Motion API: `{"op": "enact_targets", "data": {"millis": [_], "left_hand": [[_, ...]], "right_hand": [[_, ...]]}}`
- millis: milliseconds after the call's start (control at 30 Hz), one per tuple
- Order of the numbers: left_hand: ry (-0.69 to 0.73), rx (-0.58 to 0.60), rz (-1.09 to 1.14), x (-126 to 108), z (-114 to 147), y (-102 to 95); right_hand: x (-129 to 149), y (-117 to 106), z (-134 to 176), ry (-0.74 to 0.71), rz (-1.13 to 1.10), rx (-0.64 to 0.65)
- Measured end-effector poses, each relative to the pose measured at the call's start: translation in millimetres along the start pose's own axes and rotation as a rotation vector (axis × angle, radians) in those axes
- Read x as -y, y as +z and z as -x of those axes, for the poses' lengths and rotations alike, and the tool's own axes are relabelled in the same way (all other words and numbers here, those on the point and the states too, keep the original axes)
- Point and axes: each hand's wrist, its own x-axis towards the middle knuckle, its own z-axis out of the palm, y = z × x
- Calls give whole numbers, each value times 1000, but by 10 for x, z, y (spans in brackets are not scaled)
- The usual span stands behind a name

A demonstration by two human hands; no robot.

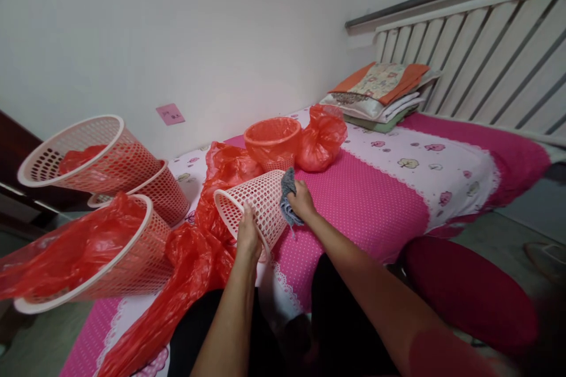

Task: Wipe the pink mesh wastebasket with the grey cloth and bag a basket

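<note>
A pale pink perforated plastic basket (260, 197) lies tilted on its side before me, its wide mouth facing left. My left hand (248, 232) grips its rim at the near side. In my right hand (301, 200) is a bunched grey-blue cloth (288, 191), pressed against the basket's base end. Red plastic bags (198, 253) lie crumpled just left of the basket. Behind it stands another basket lined with a red bag (273, 132), and a bulging red bag (322, 138) sits beside that one.
At the left, several baskets (150, 247) with red bags inside lie tilted on the bed. Folded bedding (380, 94) is stacked at the back right, near a white radiator (477, 53). A dark red round stool (469, 288) stands at the right.
</note>
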Motion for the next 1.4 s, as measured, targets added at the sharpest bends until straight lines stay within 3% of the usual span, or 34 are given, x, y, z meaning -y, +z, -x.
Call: {"op": "enact_targets", "data": {"millis": [167,267,367,700,933,1133,1267,1400], "left_hand": [[20,82,18,-10,12,-8],[33,25,10,-12,-19,-69],[20,-27,32,-6,-20,-98],[54,-80,77,10,110,20],[4,19,158,-211,253,95],[-101,113,110,-330,321,114],[-69,104,102,-198,319,136],[-140,112,125,-131,309,137]], "right_hand": [[692,28,225,-240,-63,182],[1027,16,414,-330,-72,223],[1162,-16,595,-334,-75,221],[984,-97,1122,-260,-222,105],[723,-260,1500,-404,-179,38],[717,-557,1535,-435,-37,80],[833,-518,1506,-388,-45,83],[908,-422,1488,-423,-31,76]]}}
